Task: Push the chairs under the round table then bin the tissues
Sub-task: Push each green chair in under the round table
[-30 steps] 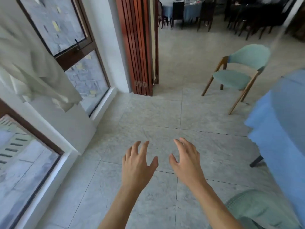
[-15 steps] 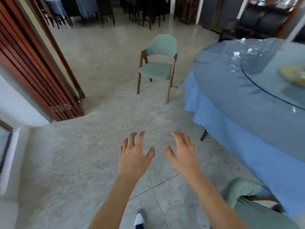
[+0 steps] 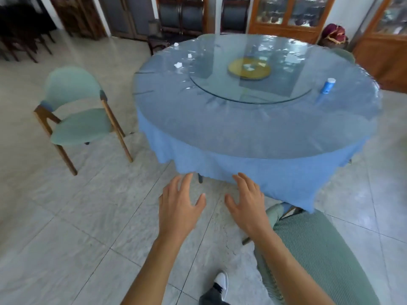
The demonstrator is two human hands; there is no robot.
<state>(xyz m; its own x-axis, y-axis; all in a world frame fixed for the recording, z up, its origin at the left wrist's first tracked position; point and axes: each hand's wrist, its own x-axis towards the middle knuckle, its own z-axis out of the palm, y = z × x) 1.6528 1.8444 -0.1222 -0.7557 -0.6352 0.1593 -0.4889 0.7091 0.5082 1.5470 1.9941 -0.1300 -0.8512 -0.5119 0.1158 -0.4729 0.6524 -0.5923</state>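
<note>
A round table with a blue cloth and a glass top fills the middle of the view. Three crumpled white tissues lie on its far left part. One green chair stands pulled out on the table's left. A second green chair is right below me at the table's near edge, its back by my right forearm. My left hand and my right hand hover side by side over the floor, fingers spread, holding nothing and touching nothing.
A glass turntable with a yellow plate sits mid-table, and a blue bottle stands at its right. Wooden display cabinets and dark chairs line the far wall. A third green chair back shows behind the table.
The view has swung right from the window and folding door to the round table. Both hands have kept the same spread pose in front of me.
</note>
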